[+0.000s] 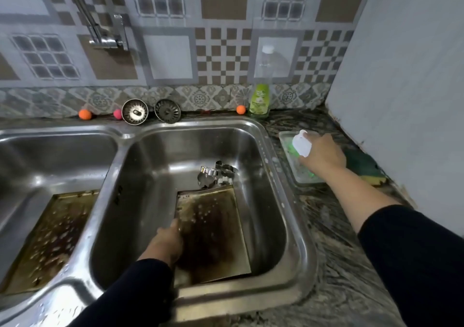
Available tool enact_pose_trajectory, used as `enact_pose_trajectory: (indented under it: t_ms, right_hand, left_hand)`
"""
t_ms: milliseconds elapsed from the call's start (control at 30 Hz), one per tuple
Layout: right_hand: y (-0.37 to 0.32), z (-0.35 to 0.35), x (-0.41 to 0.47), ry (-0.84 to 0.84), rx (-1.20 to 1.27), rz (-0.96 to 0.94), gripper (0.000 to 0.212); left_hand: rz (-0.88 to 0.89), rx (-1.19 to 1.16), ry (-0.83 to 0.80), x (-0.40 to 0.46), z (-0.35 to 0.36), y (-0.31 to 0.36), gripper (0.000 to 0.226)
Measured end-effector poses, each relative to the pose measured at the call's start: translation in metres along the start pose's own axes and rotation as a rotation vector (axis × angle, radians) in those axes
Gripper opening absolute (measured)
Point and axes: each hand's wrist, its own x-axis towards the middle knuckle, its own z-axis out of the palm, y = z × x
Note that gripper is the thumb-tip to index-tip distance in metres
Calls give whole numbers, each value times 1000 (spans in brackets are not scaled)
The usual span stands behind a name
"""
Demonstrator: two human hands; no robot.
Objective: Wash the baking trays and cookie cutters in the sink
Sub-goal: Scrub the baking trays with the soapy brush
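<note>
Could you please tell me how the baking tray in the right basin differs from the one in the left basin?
The right tray is gripped at its edge by the left hand; the left tray lies untouched. Cookie cutters sit beyond the right tray; none are by the left. Both are stained dark brown.

Left hand [167,241] grips low and near; right hand [322,156], arm outstretched, curls around something white.

Behind the sink, on the ledge, two metal strainers [134,112] [167,111] lean against the patterned tiles [221,53] — with two orange balls [84,114] [241,109] and a pink ball [117,114] near them. A tap [106,38] is on the wall.
</note>
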Motion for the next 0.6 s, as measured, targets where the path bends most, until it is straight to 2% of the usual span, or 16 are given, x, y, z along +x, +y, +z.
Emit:
enact_pose_trajectory:
  t_ms: [200, 333, 433, 600]
  right_hand:
    - [-5, -7, -1, 28, 56, -21, 69]
    - [-32, -39, -6, 124, 106, -86, 69]
    - [-62, -53, -18, 177, 170, -161, 69]
    - [-110, -42, -51, 126, 219, -234, 71]
  left_hand:
    - [4, -68, -43, -11, -13, 4, 77]
    - [-36, -54, 21, -19, -29, 9, 81]
    - [-46, -161, 91, -27, -31, 10, 67]
    - [77, -241, 209, -31, -37, 9, 74]
